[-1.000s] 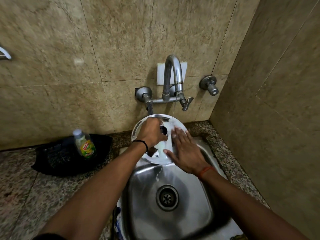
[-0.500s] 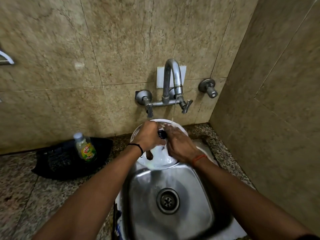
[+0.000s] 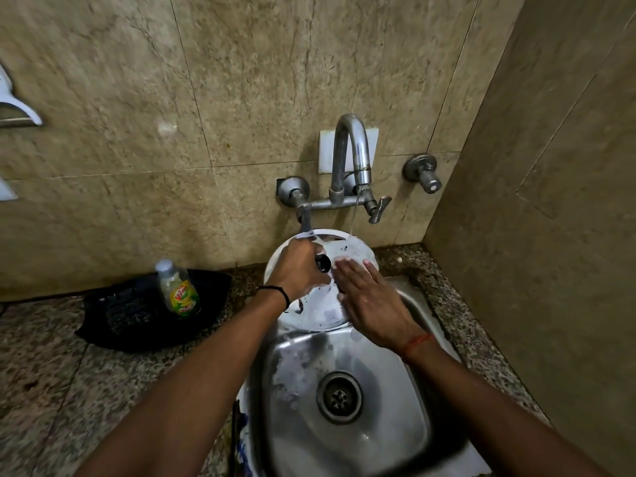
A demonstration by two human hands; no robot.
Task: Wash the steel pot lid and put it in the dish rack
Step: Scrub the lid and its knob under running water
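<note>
The round steel pot lid, covered in white soap foam, is held tilted over the back of the steel sink, under the tap. A thin stream of water runs from the spout onto the lid's upper rim. My left hand grips the lid by its black knob. My right hand lies flat with its fingers spread on the lid's right side. No dish rack shows in this view.
A dish soap bottle stands on a black cloth on the speckled stone counter left of the sink. A second valve sticks out of the tiled wall. A side wall closes in on the right.
My right hand went from flat on the lid to curled near the knob and is flat on the lid's right side again. The lid stays under the tap.
</note>
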